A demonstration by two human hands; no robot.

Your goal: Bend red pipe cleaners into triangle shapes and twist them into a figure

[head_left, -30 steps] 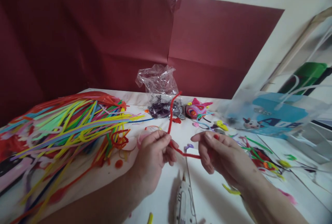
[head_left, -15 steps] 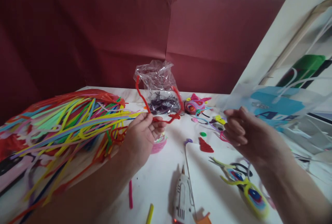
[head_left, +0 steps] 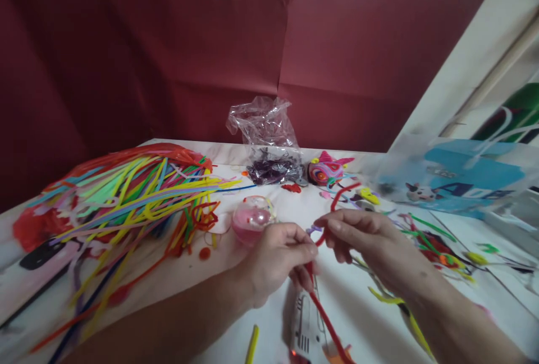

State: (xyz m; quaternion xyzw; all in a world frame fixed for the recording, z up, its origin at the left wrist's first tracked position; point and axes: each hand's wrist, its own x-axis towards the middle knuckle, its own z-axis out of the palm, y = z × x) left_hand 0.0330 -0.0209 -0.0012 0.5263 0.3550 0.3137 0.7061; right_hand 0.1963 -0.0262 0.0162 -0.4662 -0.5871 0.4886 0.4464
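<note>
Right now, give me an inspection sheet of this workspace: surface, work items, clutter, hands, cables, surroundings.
Surface: white tabletop, strewn with craft pieces.
Work items: bent red pipe cleaner, held above the tabletop.
Clutter: multicoloured pipe cleaners heaped at left; pink-and-clear ball; glue gun, partly hidden.
Hands: left hand and right hand both pinch the red pipe cleaner.
Cables: nothing seen for certain.
Surroundings: dark red backdrop behind; printed blue bag at right.

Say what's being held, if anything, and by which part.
A red pipe cleaner, pinched partway along its length by the left hand and right hand, close together; stretches stick out above and below.
</note>
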